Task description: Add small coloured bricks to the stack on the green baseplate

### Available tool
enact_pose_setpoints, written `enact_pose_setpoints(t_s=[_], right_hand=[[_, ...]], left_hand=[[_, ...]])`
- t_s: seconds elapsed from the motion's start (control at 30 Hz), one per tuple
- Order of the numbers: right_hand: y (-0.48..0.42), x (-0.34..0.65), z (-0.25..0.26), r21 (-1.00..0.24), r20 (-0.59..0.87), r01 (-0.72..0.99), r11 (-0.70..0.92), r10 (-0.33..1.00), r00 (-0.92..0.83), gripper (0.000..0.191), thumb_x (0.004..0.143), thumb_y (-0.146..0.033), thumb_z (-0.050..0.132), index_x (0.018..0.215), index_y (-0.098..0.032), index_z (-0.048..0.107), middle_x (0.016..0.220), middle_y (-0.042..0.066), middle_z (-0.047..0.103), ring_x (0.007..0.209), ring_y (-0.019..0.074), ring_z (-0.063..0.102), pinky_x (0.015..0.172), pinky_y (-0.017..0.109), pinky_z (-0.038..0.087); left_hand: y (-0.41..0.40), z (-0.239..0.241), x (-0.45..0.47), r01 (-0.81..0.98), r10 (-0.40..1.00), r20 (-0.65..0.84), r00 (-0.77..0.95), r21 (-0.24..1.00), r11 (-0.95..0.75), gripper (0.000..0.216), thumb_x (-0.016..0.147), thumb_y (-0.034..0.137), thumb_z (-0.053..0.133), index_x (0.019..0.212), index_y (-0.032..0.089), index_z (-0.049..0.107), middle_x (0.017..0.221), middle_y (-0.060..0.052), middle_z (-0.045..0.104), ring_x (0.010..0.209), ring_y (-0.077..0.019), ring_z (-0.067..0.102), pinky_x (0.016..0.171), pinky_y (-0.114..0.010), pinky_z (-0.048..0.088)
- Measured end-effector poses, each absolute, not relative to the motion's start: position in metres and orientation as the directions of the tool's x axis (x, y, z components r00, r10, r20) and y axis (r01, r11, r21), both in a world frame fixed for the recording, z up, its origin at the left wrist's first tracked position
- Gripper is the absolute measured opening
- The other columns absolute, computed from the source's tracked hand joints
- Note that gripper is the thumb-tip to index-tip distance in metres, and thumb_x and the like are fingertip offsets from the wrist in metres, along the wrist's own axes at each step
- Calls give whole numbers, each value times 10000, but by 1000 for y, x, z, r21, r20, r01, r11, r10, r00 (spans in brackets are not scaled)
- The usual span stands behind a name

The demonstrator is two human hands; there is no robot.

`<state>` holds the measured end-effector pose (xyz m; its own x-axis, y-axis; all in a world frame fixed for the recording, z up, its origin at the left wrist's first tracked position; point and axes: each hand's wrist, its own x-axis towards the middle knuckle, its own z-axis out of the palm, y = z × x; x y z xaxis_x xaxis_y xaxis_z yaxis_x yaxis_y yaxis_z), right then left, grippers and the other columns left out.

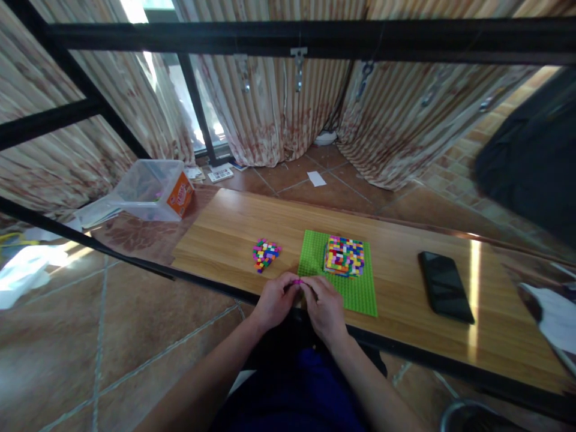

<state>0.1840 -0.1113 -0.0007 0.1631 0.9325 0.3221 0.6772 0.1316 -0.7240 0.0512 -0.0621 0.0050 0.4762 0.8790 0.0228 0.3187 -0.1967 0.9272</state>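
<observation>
Striped curtains [288,120] hang behind a low wooden table [398,282] on a tiled floor, and the green baseplate [315,255] on that table serves as the landmark. At its near left corner, the left hand [278,302] and the right hand [326,306] meet, fingertips drawn together and pinching a small magenta piece [297,281] between them. Whether that is one brick or several joined is too small to tell. The piece sits right at both sets of fingertips, by the table's near edge, and the right hand hides the baseplate's near left corner from view. On the far part of the baseplate, just beyond the right hand, stands a multicoloured brick block [344,256]. Left of the baseplate, a little beyond the left hand, loose bricks [266,254] lie clustered on the wood. Right of the baseplate and well apart from it, a black phone [445,285] lies flat. Far to the baseplate's left, off the table, is a clear plastic bin [148,207] with an orange label [180,194]. Beyond the baseplate, a white paper [316,179] lies on the floor.
</observation>
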Motion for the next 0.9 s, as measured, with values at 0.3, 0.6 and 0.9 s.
enact_pose_setpoints(t_s=[0.3,0.6,0.9], right_hand=[[-114,210,8,-550,550,823,140,803,231,223,938,-276,505,962,-190,710,913,71,694,863,174,623,806,315,510],[-93,253,27,-309,561,946,98,822,98,216,923,-285,529,945,-216,733,967,76,646,901,206,557,810,355,476],[-87,255,24,-435,509,897,75,843,176,177,883,-313,585,884,-227,739,942,60,647,885,202,573,809,370,474]], left_hand=[[-60,8,56,364,892,-9,451,915,-175,231,900,303,475,772,174,618,718,-6,623,696,-143,579,658,-238,435],[-64,6,55,400,895,-4,446,895,-196,174,902,264,471,846,187,617,766,-4,633,716,-142,586,669,-237,428],[-64,5,54,400,896,4,445,894,-203,148,893,253,482,868,192,615,794,-5,640,737,-143,593,680,-233,431]])
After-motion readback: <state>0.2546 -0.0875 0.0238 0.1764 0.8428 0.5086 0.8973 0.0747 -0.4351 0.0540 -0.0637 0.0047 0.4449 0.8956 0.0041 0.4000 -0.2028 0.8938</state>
